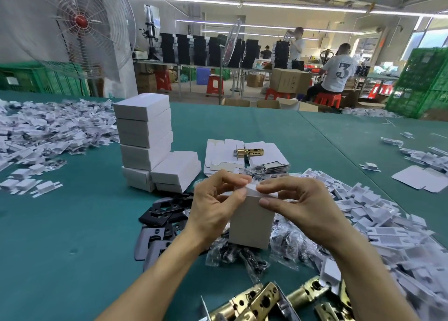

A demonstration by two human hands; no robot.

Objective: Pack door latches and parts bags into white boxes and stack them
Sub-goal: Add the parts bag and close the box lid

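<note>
Station: packing table (72,223), green surface.

Item in hand: one white box (251,221), standing on end directly under the fingertips, its lower end resting on a heap of parts bags (232,252). Contents cannot be seen.

Left hand (213,204): thumb and forefinger curled, pinching the box's upper left corner at the top flap (252,188). Right hand (303,206): thumb pressed flat on the front face just below the flap, forefinger laid on the flap's right edge. Judged step: closing the end flap.

Surroundings: beyond the fingertips lie flat carton blanks (225,158) with one gold latch (247,151) on them. Well to the left of the left fingers stands the stack of closed boxes (145,136), with more at its foot. Nearer than the wrists, brass latches (254,301).

Risks noted:
- The box stands on loose, slippery bags, so downward pressure from the fingers may tip or skid it.
- A flap pushed in crooked may crease or catch on the contents and spring open later.
- The stack leans unevenly, and a careless placement could topple it.
</note>
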